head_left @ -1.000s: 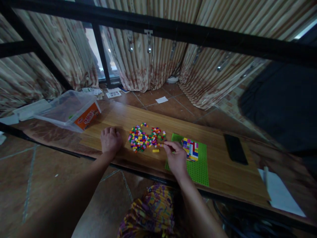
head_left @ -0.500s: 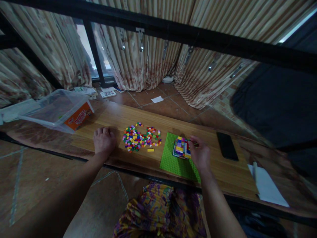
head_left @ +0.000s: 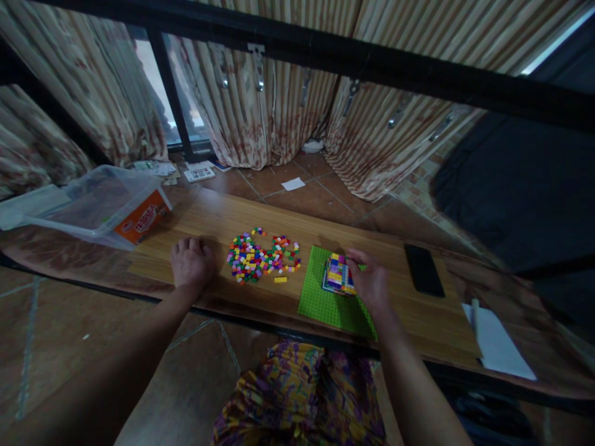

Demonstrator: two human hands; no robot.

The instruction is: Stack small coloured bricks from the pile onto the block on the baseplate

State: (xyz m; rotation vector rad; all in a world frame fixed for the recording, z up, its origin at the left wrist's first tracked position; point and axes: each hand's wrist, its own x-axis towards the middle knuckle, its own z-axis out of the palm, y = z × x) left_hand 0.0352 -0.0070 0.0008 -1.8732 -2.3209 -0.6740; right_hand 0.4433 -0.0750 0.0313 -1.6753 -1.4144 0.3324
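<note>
My left hand (head_left: 191, 262) rests on the wooden board (head_left: 260, 310) with its fingers curled in, left of a loose pile of small colourful toy bricks (head_left: 248, 257). A yellow brick (head_left: 280, 280) lies by itself just below the pile. On the green baseplate (head_left: 316, 303) stands a block built of multicoloured bricks (head_left: 335, 272). At the upper right edge of this block is my right hand (head_left: 369, 279), thumb and fingers drawn together in a pinch. Whatever is between those fingertips is hidden or too small to make out.
A clear plastic bin (head_left: 100, 207) with an orange label stands at the left end. Right of the baseplate lies a black phone (head_left: 424, 270). White paper (head_left: 504, 350) with a pale stick-like thing lies at the right end. A dark bar (head_left: 297, 43) crosses above.
My right hand has shifted slightly at the block's right edge, and more of the block's top shows. My left hand stays in place; the whole view has shifted a little.
</note>
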